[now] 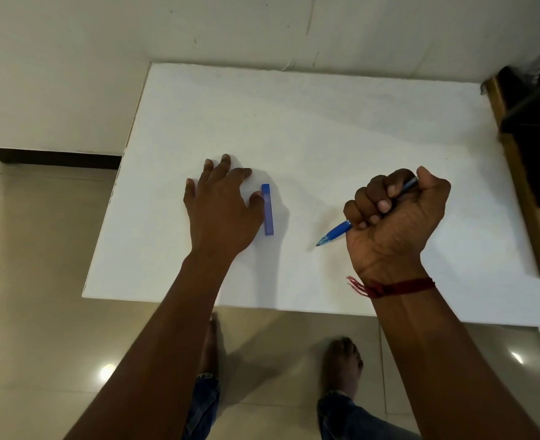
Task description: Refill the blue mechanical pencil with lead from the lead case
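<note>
Head view: on the smooth matte white worktop [326, 122], the left hand [221, 211] lies fingers spread, thumb touching a slim rectangular translucent blue plastic lead case [267, 211] lying flat. To the right, the right hand [392, 223] is fisted around the glossy blue mechanical pencil [335, 232], tip pointing near-left; a frayed red thread band [399, 287] circles that wrist.

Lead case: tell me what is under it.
The lead case lies flat on the white table, the left hand touching its side. Its contents cannot be seen.
</note>
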